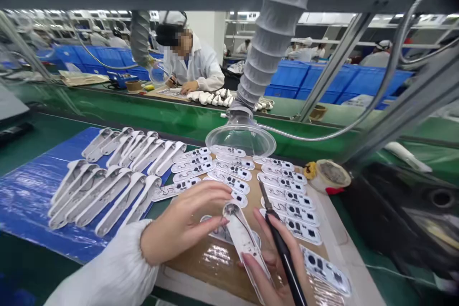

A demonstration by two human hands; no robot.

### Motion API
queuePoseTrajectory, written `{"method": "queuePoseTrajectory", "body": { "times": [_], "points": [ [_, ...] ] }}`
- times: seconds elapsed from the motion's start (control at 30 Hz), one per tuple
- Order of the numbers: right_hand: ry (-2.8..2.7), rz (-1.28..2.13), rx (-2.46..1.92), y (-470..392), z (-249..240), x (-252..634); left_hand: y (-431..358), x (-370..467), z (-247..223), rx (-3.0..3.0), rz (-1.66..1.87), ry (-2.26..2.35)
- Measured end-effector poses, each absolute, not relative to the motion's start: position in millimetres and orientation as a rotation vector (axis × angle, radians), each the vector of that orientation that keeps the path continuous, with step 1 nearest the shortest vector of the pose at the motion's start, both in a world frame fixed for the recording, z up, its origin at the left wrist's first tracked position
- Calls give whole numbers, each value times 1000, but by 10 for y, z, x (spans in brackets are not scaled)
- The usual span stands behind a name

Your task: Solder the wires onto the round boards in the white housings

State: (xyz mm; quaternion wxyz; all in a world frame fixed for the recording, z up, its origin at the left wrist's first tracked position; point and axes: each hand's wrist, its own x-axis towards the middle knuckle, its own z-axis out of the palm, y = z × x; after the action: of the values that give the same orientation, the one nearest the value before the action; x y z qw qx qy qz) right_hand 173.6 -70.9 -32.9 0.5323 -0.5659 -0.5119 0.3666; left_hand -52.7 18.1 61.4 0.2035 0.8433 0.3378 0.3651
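Observation:
A long white shell (241, 232) with a thin wire inside is tilted over the brown board (201, 267). My left hand (190, 222) is at its upper end, thumb and fingers apart, the thumb tip by the rim. Lower down, my right hand (283, 260) grips the shell's side and also holds a black soldering iron (283, 248), its tip pointing up and away. White oval panels with black parts (287, 196) lie in columns on the board. One more panel (218, 232) is partly hidden beneath the shell and my left hand.
White shells (114, 196) lie in rows on blue sheeting (21, 191) at left. A clear fume hood (240, 141) hangs low behind the panels. At right stand a round tin (332, 175) and a dark blurred device (401, 220). A person (193, 64) works across the bench.

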Motion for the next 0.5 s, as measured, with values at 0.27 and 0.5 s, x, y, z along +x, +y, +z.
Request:
{"method": "queuePoseTrajectory", "body": {
  "times": [0.27,0.5],
  "points": [
    [-1655,627,-1282,-664,-7,1901,314,-359,844,2689,530,703],
    [-1743,582,-1285,-755,-6,1887,247,-417,586,2747,669,573]
  ]
}}
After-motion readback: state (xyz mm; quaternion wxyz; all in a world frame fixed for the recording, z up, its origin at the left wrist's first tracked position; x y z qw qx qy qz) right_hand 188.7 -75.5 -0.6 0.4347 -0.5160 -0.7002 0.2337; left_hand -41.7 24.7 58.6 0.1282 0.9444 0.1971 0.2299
